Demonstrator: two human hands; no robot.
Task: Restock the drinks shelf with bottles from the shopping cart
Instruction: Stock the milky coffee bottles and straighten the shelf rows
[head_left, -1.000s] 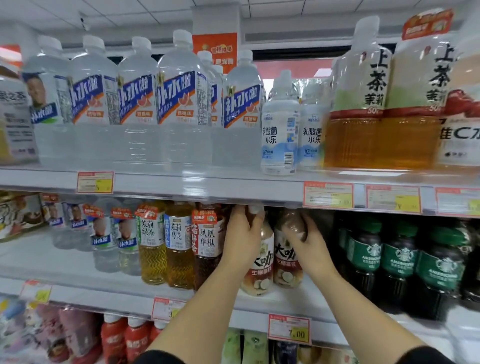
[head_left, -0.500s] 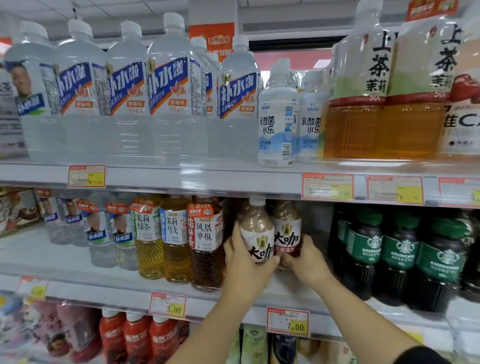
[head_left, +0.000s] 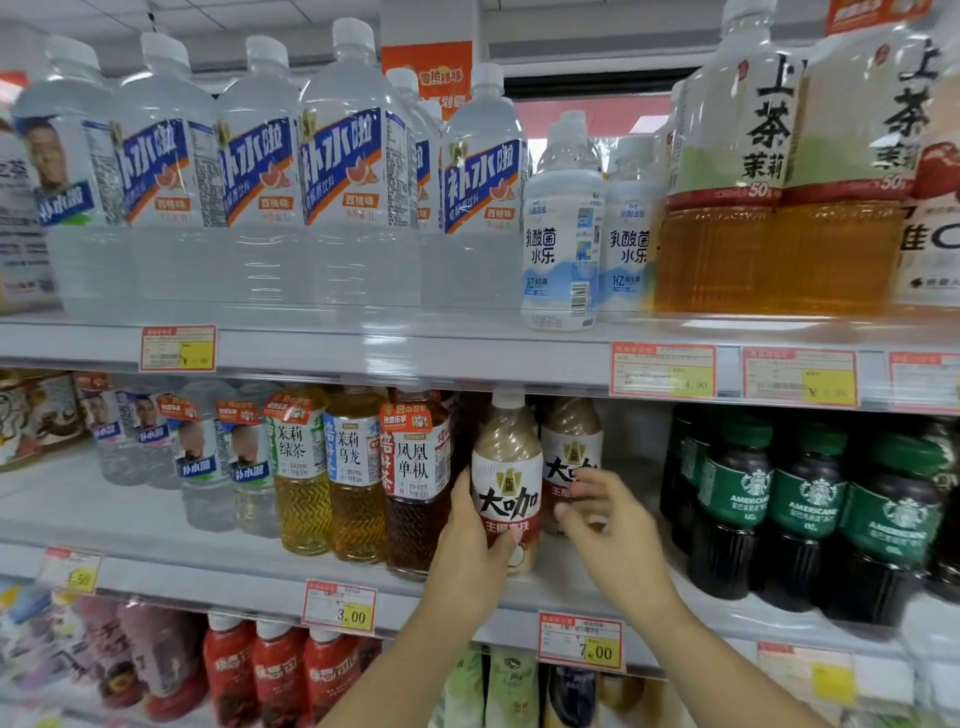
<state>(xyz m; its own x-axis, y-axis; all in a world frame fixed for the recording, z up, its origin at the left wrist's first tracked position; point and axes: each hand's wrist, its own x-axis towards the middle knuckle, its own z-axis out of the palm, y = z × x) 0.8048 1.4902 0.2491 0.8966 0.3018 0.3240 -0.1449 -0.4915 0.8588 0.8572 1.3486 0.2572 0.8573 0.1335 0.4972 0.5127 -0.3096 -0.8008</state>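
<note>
Gripping the front latte bottle (head_left: 506, 467) with your left hand (head_left: 470, 551) — it stands on the middle shelf (head_left: 156, 566). Your right hand (head_left: 605, 525) — fingers loosely spread, holding nothing — hovers before the second bottle (head_left: 571, 441).

大咖 on coffee bottle (head_left: 506, 470), AMERICANO on green bottles (head_left: 810, 512), 7.00 tag (head_left: 581, 643)

Left hand (head_left: 470, 543) grips a bottle (head_left: 508, 467); right hand (head_left: 605, 525) open, fingers loose.

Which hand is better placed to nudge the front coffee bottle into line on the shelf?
Left. The left hand grips the front coffee bottle at its label; the right hand is open and blurred, holding nothing.
</note>
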